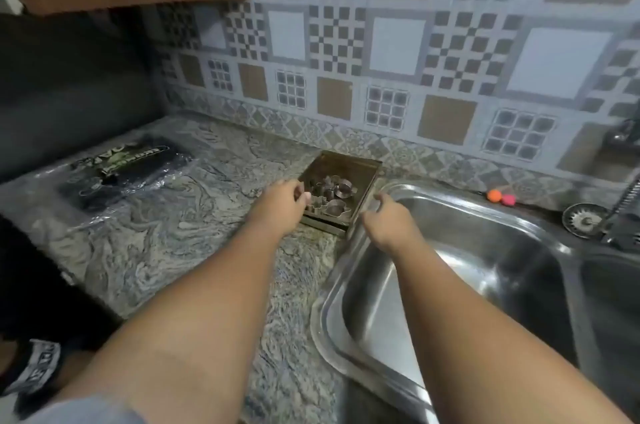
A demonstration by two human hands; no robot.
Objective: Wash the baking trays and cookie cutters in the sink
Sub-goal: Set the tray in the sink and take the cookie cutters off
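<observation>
A dark square baking tray [346, 163] sits on the marbled counter against the tiled wall, just left of the sink [485, 250]. It seems to rest on a second tray, whose edge shows below it. Several metal cookie cutters [330, 196] lie inside it. My left hand [285, 198] is at the tray's left rim with its fingers curled over the edge. My right hand [386, 217] holds the tray's right edge, next to the sink rim. The frame is blurred around the fingers.
A black packet in clear plastic [128, 170] lies on the counter to the left. Behind the sink sit an orange ball [494, 195], a pink ball [508, 200] and a metal strainer plug [585, 219]. A tap hose [628, 193] and a second basin [613, 302] are at the right.
</observation>
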